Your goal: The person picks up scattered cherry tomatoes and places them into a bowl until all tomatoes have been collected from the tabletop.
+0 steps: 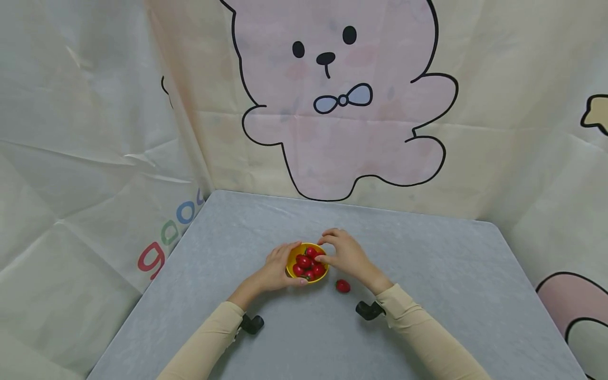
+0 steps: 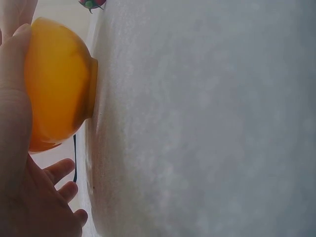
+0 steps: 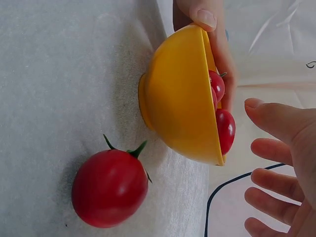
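Observation:
A yellow bowl [image 3: 177,94] stands on the table, with several red cherry tomatoes [image 1: 304,262] inside it. My left hand [image 1: 277,269] holds the bowl from its left side, thumb at the near rim and fingers reaching round the far part. Over the bowl's right edge is my right hand [image 1: 349,256], its fingers loosely bent and spread. In the right wrist view nothing lies between those fingers, and a gap separates them from the tomatoes. One more cherry tomato [image 3: 109,188], with green sepals, lies on the table just right of the bowl, below the right hand.
A pale grey cloth covers the table [image 1: 427,264]. Behind it hangs a cream curtain [image 1: 475,105] printed with a pink bear, and more fabric hangs at both sides. Each wrist carries a small black camera mount [image 1: 369,310].

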`<action>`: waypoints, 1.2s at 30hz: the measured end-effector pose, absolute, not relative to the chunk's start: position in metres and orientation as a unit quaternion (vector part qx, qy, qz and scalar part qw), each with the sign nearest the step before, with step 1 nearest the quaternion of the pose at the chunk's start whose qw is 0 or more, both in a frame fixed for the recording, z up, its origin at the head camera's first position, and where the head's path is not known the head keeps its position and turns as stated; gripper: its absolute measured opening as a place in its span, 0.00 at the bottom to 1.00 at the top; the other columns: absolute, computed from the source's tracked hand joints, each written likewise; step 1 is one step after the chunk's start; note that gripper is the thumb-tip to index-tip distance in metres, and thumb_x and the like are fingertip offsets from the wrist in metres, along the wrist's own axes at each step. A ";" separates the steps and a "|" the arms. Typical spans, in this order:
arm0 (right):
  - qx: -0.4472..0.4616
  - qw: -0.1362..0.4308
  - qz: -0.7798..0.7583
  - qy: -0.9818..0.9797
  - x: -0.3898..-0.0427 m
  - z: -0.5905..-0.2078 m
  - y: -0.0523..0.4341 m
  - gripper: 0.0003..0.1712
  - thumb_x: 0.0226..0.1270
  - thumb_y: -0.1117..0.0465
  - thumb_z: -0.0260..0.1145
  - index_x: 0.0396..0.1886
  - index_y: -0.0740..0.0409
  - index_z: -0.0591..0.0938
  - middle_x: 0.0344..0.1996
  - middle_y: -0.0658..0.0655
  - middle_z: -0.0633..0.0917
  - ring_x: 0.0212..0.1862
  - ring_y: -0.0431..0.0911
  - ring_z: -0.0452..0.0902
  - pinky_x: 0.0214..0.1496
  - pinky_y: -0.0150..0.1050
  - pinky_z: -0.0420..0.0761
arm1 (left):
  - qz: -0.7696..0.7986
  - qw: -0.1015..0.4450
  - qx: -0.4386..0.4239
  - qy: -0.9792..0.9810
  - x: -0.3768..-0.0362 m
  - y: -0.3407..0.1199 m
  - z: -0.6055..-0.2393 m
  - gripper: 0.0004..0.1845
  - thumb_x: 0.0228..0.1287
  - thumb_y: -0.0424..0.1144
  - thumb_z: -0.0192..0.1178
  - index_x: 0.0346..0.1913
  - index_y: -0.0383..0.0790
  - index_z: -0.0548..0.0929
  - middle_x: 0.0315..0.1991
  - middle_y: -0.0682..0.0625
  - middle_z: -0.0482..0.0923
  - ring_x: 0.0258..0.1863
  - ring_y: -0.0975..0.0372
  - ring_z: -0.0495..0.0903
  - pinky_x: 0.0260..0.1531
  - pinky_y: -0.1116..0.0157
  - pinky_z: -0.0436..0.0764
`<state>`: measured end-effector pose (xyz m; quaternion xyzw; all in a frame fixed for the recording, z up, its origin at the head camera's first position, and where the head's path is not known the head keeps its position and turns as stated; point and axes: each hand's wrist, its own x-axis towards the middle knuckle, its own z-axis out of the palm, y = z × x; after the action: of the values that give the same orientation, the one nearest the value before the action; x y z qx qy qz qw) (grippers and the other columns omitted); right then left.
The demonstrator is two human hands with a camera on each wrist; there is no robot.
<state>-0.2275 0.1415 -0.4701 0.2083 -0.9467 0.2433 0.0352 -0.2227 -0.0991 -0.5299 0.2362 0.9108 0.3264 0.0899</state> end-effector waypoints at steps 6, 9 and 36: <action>0.220 0.047 0.247 -0.943 -0.227 -0.469 0.145 0.22 0.55 0.46 0.76 0.46 0.52 0.87 0.56 0.57 0.82 0.60 0.55 0.76 0.63 0.54 0.78 | 0.318 0.088 0.235 0.914 -0.223 -0.098 -0.529 0.56 0.49 0.67 0.70 0.78 0.55 0.53 0.76 0.46 0.59 0.75 0.44 0.54 0.72 0.38 0.57; 0.221 0.051 0.247 -0.942 -0.227 -0.468 0.148 0.22 0.56 0.45 0.76 0.45 0.52 0.87 0.56 0.57 0.82 0.60 0.55 0.76 0.63 0.55 0.78 | 0.315 0.088 0.233 0.916 -0.223 -0.098 -0.529 0.56 0.49 0.67 0.70 0.78 0.55 0.53 0.76 0.47 0.59 0.75 0.45 0.54 0.72 0.39 0.58; 0.201 0.049 0.263 -0.942 -0.213 -0.481 0.188 0.20 0.56 0.49 0.77 0.45 0.54 0.87 0.55 0.57 0.82 0.59 0.55 0.77 0.60 0.54 0.79 | 0.315 0.093 0.221 0.918 -0.221 -0.097 -0.530 0.57 0.48 0.67 0.70 0.78 0.56 0.53 0.77 0.46 0.58 0.76 0.44 0.53 0.73 0.38 0.57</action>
<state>-0.2128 0.1879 -0.4808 0.2006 -0.9424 0.2631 0.0488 -0.2211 -0.0967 -0.5298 0.2209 0.9183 0.3153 0.0927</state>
